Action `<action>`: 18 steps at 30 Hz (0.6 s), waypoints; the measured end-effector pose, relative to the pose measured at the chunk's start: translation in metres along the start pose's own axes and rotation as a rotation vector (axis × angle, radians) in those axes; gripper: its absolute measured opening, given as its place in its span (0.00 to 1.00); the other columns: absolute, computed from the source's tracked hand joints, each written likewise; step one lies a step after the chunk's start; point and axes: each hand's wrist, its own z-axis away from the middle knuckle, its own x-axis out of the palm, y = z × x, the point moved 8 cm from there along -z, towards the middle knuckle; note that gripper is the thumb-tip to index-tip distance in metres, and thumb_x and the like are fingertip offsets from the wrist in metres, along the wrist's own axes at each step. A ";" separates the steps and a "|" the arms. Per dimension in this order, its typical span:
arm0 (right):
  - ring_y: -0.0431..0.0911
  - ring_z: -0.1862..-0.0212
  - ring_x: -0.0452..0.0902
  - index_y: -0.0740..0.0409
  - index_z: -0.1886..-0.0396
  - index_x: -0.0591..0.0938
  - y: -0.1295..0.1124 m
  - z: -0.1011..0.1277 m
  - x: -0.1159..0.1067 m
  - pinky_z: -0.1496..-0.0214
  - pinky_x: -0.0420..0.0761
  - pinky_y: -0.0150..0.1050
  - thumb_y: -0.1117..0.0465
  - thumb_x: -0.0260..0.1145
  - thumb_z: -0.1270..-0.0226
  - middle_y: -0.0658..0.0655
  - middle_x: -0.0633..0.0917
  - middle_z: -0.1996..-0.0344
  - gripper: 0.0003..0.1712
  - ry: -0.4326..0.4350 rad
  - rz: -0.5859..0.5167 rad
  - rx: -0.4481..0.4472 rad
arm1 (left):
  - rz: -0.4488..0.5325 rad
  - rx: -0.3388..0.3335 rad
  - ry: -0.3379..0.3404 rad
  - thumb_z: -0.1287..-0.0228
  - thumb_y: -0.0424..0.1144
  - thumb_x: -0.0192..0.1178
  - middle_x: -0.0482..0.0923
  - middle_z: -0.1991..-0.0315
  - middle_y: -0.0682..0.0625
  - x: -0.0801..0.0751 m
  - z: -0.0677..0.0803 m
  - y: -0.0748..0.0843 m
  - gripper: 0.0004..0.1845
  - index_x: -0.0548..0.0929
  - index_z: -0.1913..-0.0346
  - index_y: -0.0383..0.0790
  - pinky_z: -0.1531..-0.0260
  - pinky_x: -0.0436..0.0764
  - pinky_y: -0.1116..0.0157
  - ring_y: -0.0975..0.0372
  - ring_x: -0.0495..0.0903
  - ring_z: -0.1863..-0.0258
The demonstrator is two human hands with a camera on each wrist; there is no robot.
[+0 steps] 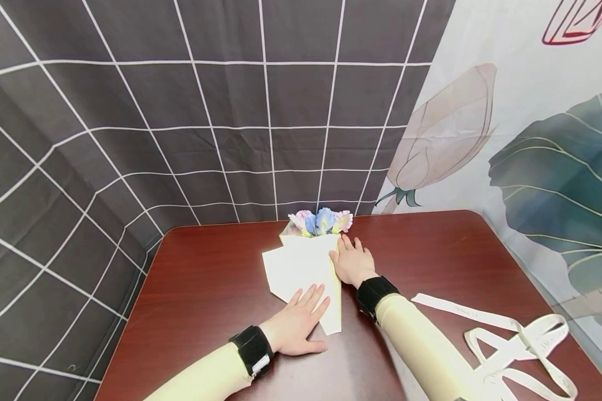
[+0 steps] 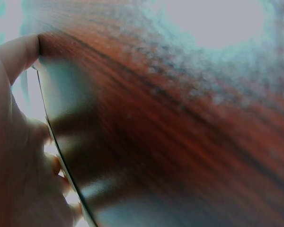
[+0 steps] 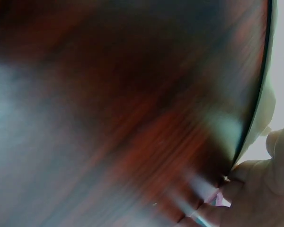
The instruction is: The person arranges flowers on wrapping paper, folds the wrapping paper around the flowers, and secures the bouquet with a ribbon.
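A small bouquet of pink and blue flowers point(image 1: 325, 221) lies on the table, wrapped in white paper point(image 1: 301, 264) with a pale yellow edge. Across the lower left of the paper my left hand point(image 1: 297, 323) lies with fingers straight and spread, thumb out to the right. On the paper's right edge, just below the flowers, rests my right hand point(image 1: 353, 263), its fingers extended. Both wrist views show fingers along the paper's edge, low over the tabletop; part of the wrap is hidden beneath the hands.
A white printed ribbon point(image 1: 522, 345) lies in loose loops at the right of the reddish-brown table point(image 1: 205, 278). Behind the table hangs a dark grid-patterned cloth point(image 1: 231, 150), with a floral cloth point(image 1: 461, 167) beside it at the right.
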 end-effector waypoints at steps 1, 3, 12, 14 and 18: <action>0.62 0.27 0.47 0.59 0.26 0.55 0.000 -0.002 0.000 0.31 0.55 0.60 0.40 0.38 0.25 0.58 0.55 0.26 0.37 0.006 0.006 0.007 | -0.001 0.000 0.001 0.40 0.71 0.46 0.40 0.24 0.39 0.000 0.000 0.000 0.49 0.52 0.26 0.39 0.31 0.53 0.48 0.49 0.42 0.26; 0.63 0.28 0.50 0.60 0.27 0.57 0.000 -0.004 -0.001 0.33 0.57 0.62 0.40 0.39 0.25 0.59 0.57 0.27 0.37 0.029 0.001 0.015 | -0.004 -0.002 -0.002 0.40 0.71 0.46 0.40 0.24 0.39 0.000 0.000 0.000 0.49 0.52 0.26 0.40 0.31 0.53 0.48 0.50 0.42 0.25; 0.62 0.31 0.56 0.56 0.28 0.61 0.002 -0.008 -0.010 0.38 0.63 0.63 0.42 0.42 0.25 0.61 0.63 0.30 0.34 0.113 0.014 0.041 | -0.001 -0.010 -0.005 0.40 0.71 0.45 0.39 0.24 0.40 0.002 -0.001 -0.001 0.49 0.51 0.25 0.40 0.31 0.52 0.48 0.50 0.41 0.25; 0.62 0.31 0.56 0.56 0.29 0.62 0.003 -0.009 -0.011 0.39 0.63 0.63 0.42 0.42 0.25 0.61 0.63 0.30 0.34 0.113 0.007 0.043 | -0.002 -0.011 -0.006 0.40 0.71 0.45 0.39 0.24 0.40 0.003 -0.001 -0.001 0.49 0.51 0.25 0.40 0.31 0.52 0.49 0.50 0.40 0.25; 0.62 0.31 0.55 0.54 0.28 0.61 0.007 -0.014 -0.008 0.39 0.63 0.64 0.40 0.39 0.25 0.62 0.62 0.30 0.34 0.083 0.008 0.048 | 0.012 -0.005 -0.010 0.39 0.70 0.46 0.39 0.24 0.39 0.002 -0.001 0.000 0.49 0.51 0.26 0.40 0.31 0.52 0.48 0.50 0.41 0.25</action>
